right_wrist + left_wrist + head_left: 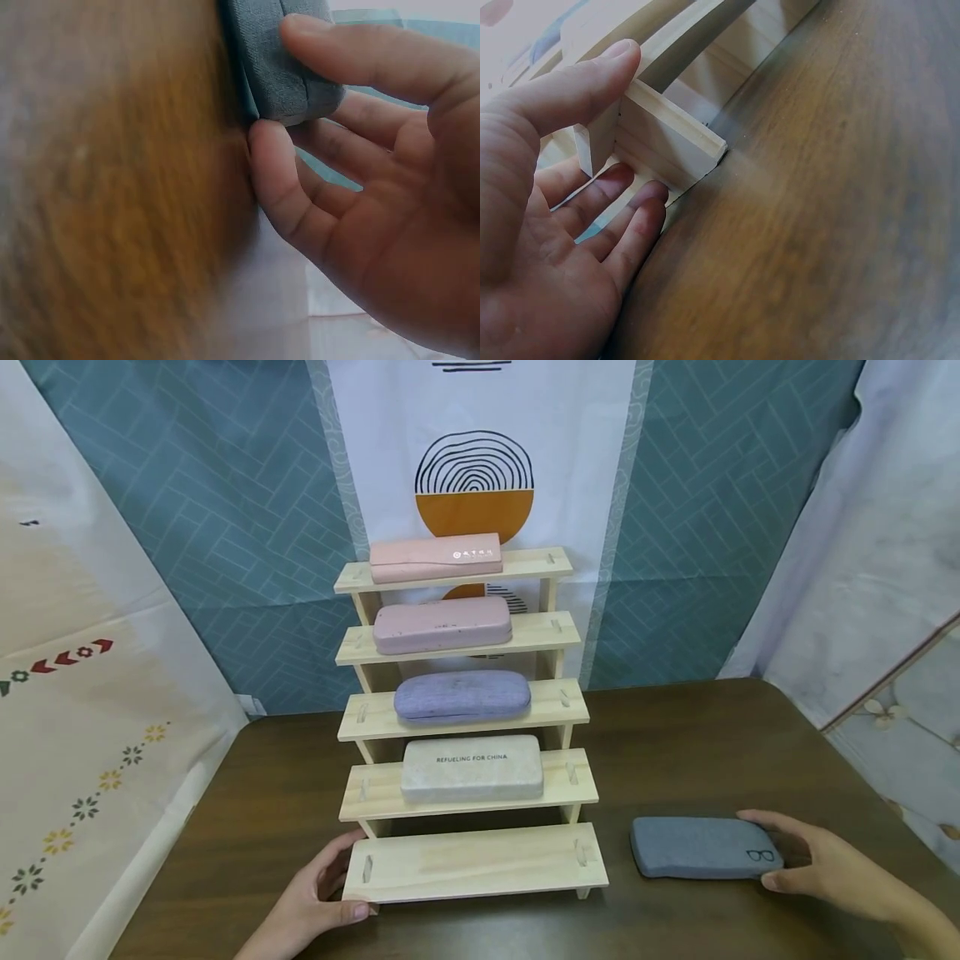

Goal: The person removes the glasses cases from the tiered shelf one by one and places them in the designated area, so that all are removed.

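A stepped wooden rack (480,864) stands at the middle of the table. My left hand (318,893) grips the left end of its bottom tier, thumb at the front edge and fingers round the back; the left wrist view shows that thumb (592,79) against the wood. To the right of the rack, a blue-grey glasses case (697,847) with a small glasses print lies on the table. My right hand (817,860) holds it by its right end between thumb and fingers. Up close, the right wrist view shows the thumb (360,52) on the case's side.
Above the bare bottom tier, each step bears one glasses case: grey-white (472,781), purple (462,696), mauve (442,627) and pink (435,560) at the top. The dark wooden table (660,743) extends on both sides. Patterned cloth (697,527) hangs behind.
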Motion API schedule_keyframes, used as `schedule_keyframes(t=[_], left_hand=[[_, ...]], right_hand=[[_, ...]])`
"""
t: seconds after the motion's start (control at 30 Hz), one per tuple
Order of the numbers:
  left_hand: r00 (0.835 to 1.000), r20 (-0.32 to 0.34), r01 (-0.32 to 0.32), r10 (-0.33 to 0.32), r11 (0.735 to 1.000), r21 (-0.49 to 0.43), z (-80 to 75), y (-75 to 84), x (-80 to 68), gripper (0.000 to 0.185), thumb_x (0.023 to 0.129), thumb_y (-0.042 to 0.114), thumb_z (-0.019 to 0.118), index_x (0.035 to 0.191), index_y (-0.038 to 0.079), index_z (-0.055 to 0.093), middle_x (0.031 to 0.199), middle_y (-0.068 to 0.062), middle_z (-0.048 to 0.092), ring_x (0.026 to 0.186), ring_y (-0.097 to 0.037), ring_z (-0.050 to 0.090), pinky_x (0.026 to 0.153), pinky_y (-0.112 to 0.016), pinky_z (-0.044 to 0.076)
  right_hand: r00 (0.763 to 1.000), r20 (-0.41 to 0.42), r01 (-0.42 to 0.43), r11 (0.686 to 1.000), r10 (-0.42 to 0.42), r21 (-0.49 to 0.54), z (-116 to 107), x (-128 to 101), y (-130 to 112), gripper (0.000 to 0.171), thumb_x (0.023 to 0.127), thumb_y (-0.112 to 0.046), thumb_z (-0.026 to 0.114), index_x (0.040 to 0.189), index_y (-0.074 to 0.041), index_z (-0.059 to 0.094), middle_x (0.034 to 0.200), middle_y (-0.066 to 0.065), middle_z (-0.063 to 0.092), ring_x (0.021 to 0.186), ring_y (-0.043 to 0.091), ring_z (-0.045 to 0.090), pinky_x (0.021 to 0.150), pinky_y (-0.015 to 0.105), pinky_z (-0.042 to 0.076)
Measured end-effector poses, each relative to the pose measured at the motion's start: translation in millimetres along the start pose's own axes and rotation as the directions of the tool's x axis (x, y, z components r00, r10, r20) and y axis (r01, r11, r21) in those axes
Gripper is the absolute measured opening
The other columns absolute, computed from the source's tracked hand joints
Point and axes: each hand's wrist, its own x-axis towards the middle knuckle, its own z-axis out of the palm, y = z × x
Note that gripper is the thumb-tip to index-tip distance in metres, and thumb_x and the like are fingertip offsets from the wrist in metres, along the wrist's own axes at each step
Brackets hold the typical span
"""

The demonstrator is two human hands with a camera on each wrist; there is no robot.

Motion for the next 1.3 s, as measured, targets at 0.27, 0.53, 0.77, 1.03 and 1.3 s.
schedule_keyframes(t=[0.27, 0.53, 0.77, 1.03, 1.3], left_hand=[[1.000, -0.002, 0.030, -0.030, 0.999, -0.027, -2.5, -0.4, 1.4, 0.077, 0.084, -0.001, 0.076, 0.151, 0.005, 0.037, 0.131, -0.023, 0.050, 0.114, -0.027, 0.057, 0.089, -0.032, 0.050], [1.000, 0.022, -0.013, 0.014, 0.999, -0.044, -3.7, 1.3, 0.8, 0.076, 0.086, -0.001, 0.075, 0.151, 0.003, 0.036, 0.130, -0.024, 0.050, 0.112, -0.027, 0.058, 0.087, -0.032, 0.051], [0.999, 0.042, -0.019, 0.021, 0.999, -0.049, -6.1, 4.1, 2.4, 0.078, 0.087, 0.001, 0.075, 0.152, 0.000, 0.033, 0.130, -0.026, 0.048, 0.111, -0.028, 0.058, 0.087, -0.032, 0.051], [0.997, 0.066, -0.034, 0.039, 0.996, -0.085, -5.0, 0.2, -2.0, 0.078, 0.088, -0.001, 0.075, 0.153, 0.000, 0.031, 0.137, -0.027, 0.044, 0.113, -0.024, 0.057, 0.088, -0.032, 0.051], [0.997, 0.059, 0.046, -0.041, 0.995, -0.092, -4.3, 0.2, -3.5, 0.080, 0.088, 0.004, 0.075, 0.155, 0.007, 0.032, 0.141, -0.024, 0.042, 0.116, -0.032, 0.055, 0.089, -0.035, 0.051]], right_hand=[[1.000, 0.025, -0.002, 1.000, 0.002, 0.007, -3, 3, -1, 0.071, 0.089, -0.015, 0.077, 0.152, -0.010, 0.044, 0.137, -0.040, 0.029, 0.124, 0.040, 0.048, 0.078, 0.054, 0.052], [0.994, 0.075, -0.078, 0.997, 0.079, -0.024, -8, 1, -12, 0.070, 0.097, -0.020, 0.070, 0.153, 0.002, 0.035, 0.148, 0.036, 0.038, 0.120, 0.068, 0.039, 0.073, 0.064, 0.050], [0.980, -0.045, -0.195, 0.977, 0.191, -0.091, -25, 4, -38, 0.071, 0.099, -0.030, 0.067, 0.152, 0.005, 0.034, 0.113, 0.035, 0.062, 0.084, 0.035, 0.065, 0.062, 0.043, 0.053], [0.986, -0.160, 0.046, 0.998, -0.039, 0.043, -28, 31, -109, 0.061, 0.097, -0.013, 0.070, 0.153, -0.014, 0.044, 0.086, -0.001, 0.065, 0.063, 0.016, 0.056, 0.055, 0.030, 0.045], [0.930, -0.154, 0.364, 0.893, -0.333, 0.265, -6, 79, -167, 0.061, 0.091, 0.008, 0.067, 0.147, -0.010, 0.052, 0.098, 0.001, 0.067, 0.066, 0.015, 0.056, 0.049, 0.032, 0.044]])
